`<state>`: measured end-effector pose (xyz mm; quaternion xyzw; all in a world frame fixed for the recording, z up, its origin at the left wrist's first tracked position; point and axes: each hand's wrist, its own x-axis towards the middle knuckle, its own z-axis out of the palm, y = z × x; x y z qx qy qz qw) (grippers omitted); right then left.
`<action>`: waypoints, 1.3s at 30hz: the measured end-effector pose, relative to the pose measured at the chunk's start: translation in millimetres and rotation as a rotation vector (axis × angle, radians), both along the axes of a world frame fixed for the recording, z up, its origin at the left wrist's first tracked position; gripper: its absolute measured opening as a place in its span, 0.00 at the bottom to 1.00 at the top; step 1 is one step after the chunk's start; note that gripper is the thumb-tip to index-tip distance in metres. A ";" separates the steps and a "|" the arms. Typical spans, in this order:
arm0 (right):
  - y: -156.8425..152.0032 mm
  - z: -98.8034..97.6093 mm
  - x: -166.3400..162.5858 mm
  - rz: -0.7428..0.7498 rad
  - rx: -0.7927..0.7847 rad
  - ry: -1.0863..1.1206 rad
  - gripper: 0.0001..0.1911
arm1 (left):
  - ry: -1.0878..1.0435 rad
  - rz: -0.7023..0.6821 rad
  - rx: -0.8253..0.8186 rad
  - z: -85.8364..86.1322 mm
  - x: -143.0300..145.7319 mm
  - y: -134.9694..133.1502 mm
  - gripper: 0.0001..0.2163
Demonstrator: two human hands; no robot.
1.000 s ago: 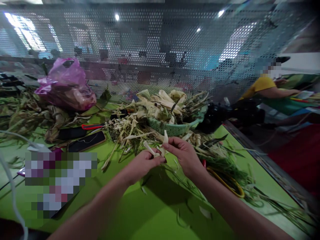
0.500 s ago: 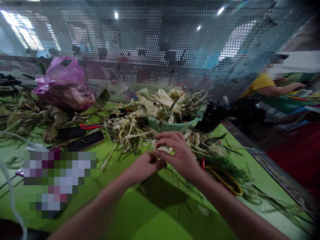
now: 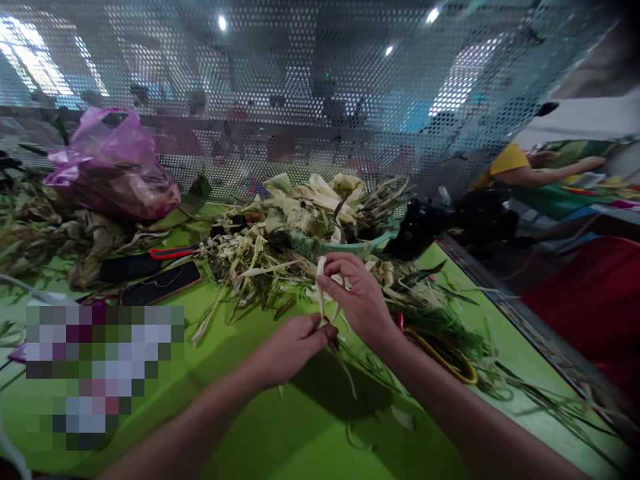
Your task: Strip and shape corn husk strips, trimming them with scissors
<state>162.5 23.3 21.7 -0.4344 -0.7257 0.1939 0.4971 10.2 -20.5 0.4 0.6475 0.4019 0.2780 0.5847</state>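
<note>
Between my hands stands a pale strip of dried husk (image 3: 321, 287), held above the green table. My left hand (image 3: 300, 337) pinches its lower end, and a thin pale tail hangs below the fingers. Higher up, my right hand (image 3: 357, 293) has thumb and fingers closed on the strip near its top. Just behind them lies a heap of dry stalks and shreds (image 3: 255, 257). A pale green basket (image 3: 325, 248) full of dried husks (image 3: 325, 200) sits beyond the heap.
At the left are a purple plastic bag (image 3: 120, 167), a dark phone (image 3: 161, 283) and a red-edged tool (image 3: 173, 253). Yellow-handled scissors (image 3: 443, 357) lie among green fibres at the right. A perforated metal screen (image 3: 300, 87) rises behind. A person in a yellow sleeve (image 3: 510, 163) works at far right.
The husk strip now stands upright between my hands, more of it showing. My left hand has dropped slightly, and the gap between the hands has widened. The whole view has shifted a little.
</note>
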 end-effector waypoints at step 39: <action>-10.4 -5.7 -3.5 0.221 -0.575 0.230 0.11 | -0.698 0.386 -0.387 -0.6 -10.8 18.6 0.15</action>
